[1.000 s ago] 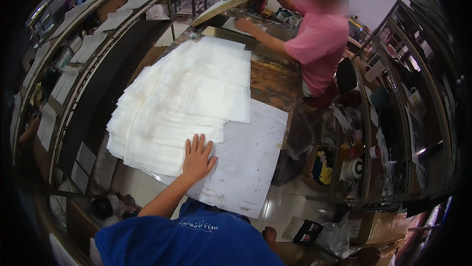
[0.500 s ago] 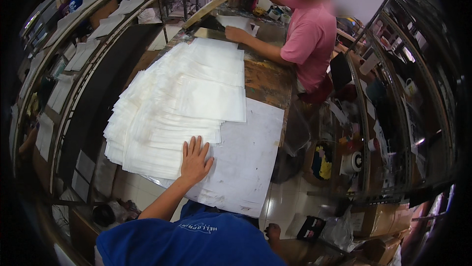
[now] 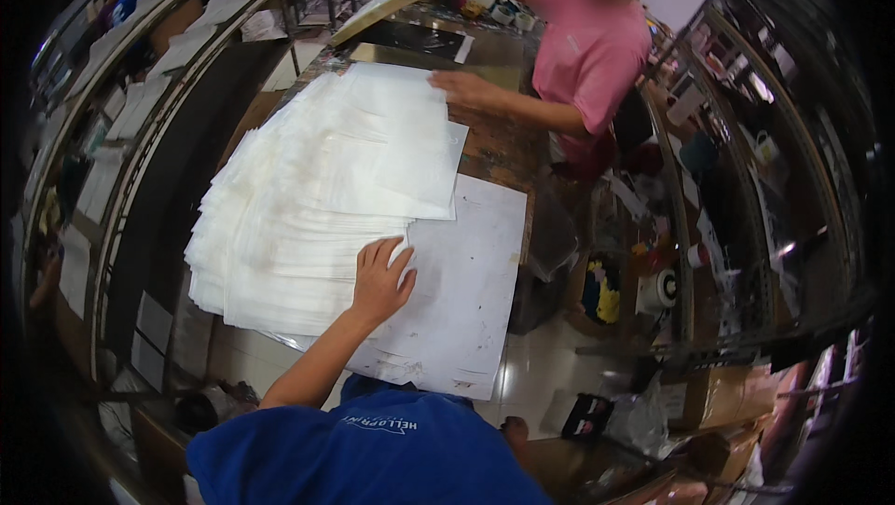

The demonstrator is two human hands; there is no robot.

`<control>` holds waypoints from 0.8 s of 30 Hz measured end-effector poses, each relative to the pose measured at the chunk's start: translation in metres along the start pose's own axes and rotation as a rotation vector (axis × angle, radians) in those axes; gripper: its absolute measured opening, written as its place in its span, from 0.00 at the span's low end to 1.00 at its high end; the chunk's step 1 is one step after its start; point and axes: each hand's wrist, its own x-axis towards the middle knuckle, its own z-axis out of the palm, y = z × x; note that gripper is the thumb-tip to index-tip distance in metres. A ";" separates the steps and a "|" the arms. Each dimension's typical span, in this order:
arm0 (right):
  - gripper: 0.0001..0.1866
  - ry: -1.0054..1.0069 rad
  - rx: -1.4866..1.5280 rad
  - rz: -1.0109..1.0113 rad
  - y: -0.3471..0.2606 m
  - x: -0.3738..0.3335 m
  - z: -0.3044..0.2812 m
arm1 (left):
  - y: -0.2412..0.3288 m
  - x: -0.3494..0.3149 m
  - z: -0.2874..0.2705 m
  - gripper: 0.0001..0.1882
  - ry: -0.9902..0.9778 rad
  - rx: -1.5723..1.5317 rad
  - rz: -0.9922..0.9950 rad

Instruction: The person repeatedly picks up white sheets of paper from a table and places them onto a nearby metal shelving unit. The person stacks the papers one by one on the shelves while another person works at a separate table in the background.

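Note:
My left hand (image 3: 380, 279) is over the near right edge of a wide, overlapping spread of thin white sheets (image 3: 298, 188). Its fingers are apart and slightly bent, with the fingertips at the sheets' edges and nothing gripped; whether they touch is hard to tell. Beneath the hand and to its right lies a large pale board (image 3: 457, 318) with dark smudges. My right hand (image 3: 513, 430) hangs low beside my body, small and dark, away from the table; its fingers do not show clearly.
Across the table (image 3: 499, 146), a co-worker in a pink shirt (image 3: 587, 67) holds up a flat frame (image 3: 401, 3) with one hand, the other reaching over the far sheets. Shelving racks stand on both sides, the left one (image 3: 140, 160) holding papers. Cardboard boxes (image 3: 722, 402) sit at lower right.
My left hand has shifted slightly up and right, its fingers more bent. The co-worker's lower hand has moved from the pale sheet under the frame to the far sheets; a dark surface now shows there.

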 end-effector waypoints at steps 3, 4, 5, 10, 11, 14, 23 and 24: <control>0.15 0.112 0.119 -0.005 -0.004 -0.024 0.001 | -0.025 0.032 0.014 0.21 -0.007 0.147 0.026; 0.15 0.113 0.108 -0.010 -0.004 -0.030 0.002 | -0.034 0.045 0.021 0.20 -0.023 0.158 0.056; 0.16 0.113 0.095 -0.010 -0.001 -0.037 0.004 | -0.046 0.056 0.027 0.20 -0.042 0.170 0.082; 0.18 0.093 -0.065 0.031 0.002 -0.077 0.017 | -0.095 0.099 0.068 0.09 -0.340 0.301 0.120; 0.19 0.115 -0.013 0.058 0.018 -0.065 0.019 | -0.102 0.110 0.073 0.07 -0.426 0.362 0.149; 0.17 0.196 0.094 0.056 0.037 -0.069 0.026 | -0.111 0.118 0.092 0.05 -0.358 0.331 0.322; 0.13 0.387 0.431 -0.319 -0.057 -0.087 0.028 | -0.089 0.099 0.094 0.08 -0.414 0.302 0.455; 0.13 0.381 0.449 -0.307 -0.064 -0.095 0.026 | -0.092 0.103 0.095 0.08 -0.443 0.327 0.455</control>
